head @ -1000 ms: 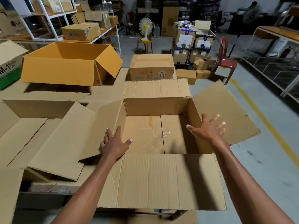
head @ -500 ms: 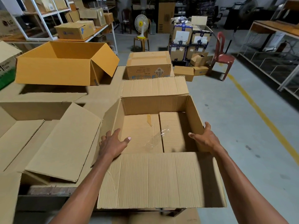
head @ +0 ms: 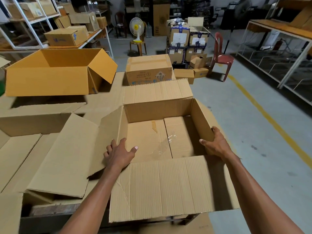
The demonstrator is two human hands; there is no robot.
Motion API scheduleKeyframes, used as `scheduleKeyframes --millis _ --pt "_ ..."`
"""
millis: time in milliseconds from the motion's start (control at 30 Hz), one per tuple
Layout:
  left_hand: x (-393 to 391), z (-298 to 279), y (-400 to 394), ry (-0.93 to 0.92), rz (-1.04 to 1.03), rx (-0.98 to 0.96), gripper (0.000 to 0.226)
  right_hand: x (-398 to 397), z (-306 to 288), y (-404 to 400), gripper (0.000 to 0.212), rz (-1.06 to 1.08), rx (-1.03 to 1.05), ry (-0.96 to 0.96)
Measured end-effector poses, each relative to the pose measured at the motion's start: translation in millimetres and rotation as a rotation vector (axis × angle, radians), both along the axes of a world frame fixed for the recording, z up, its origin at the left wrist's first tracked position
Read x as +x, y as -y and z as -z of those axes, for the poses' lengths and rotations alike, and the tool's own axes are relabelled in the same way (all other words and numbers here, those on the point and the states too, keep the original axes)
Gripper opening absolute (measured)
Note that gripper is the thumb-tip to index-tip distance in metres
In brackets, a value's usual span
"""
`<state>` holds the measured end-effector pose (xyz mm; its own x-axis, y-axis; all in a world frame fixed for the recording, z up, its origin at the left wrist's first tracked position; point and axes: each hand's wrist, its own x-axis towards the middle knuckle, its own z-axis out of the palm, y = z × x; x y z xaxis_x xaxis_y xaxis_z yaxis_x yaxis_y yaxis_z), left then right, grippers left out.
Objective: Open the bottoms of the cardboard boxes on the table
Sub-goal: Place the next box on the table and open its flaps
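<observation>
Left hand (head: 119,155): fingers curled over the top edge of the left wall of the open cardboard box (head: 158,110), thumb inside. Right hand (head: 217,145): fingers wrapped over the outside of the right wall, thumb inside, gripping it. The box stands upright at the near right of the table (head: 104,100), near flap (head: 168,186) folded toward the viewer. Inside, the bottom flaps (head: 148,139) lie closed, with loose clear tape (head: 170,138) along their seam. An orange box (head: 50,73) sits far left.

grey concrete floor (head: 253,132) | yellow line (head: 270,119) | red chair (head: 221,56) | white fan (head: 136,27)
</observation>
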<state>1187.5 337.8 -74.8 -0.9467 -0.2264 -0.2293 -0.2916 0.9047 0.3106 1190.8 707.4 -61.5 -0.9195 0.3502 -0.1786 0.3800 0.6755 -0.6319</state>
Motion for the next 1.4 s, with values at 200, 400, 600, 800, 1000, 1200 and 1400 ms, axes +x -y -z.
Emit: scheduleKeyframes --millis 200,400,600,800,1000,1200,1400 --pt "-55.1 -20.9 -19.7 -0.112 0.157 -0.056 0.077 4.8 -3.3 6.7 0.076 -0.004 0.100 -0.122" --pt "-158.2 -46.2 -50.3 -0.143 0.273 -0.065 0.084 12.2 3.7 4.1 0.066 0.030 0.072 -0.160" --pt "-225.8 -35.7 -51.0 -0.046 0.272 -0.140 0.087 15.0 9.6 -2.3 0.065 0.026 0.004 -0.158" --pt "-245.9 -15.1 -56.4 0.000 0.283 -0.192 0.087 15.0 9.3 -11.2 0.069 -0.015 -0.014 -0.139" --pt "-250.2 -17.0 -57.7 -0.003 0.258 -0.180 0.076 11.7 9.5 -9.3 0.071 -0.026 -0.002 -0.116" --pt "-245.2 -15.7 -52.6 0.045 0.275 -0.101 0.090 9.8 7.7 -5.4 0.071 -0.021 0.003 -0.094" --pt "-205.2 -15.3 -53.0 -0.097 0.254 0.095 0.078 14.3 3.0 -2.0 0.068 0.004 -0.032 -0.129"
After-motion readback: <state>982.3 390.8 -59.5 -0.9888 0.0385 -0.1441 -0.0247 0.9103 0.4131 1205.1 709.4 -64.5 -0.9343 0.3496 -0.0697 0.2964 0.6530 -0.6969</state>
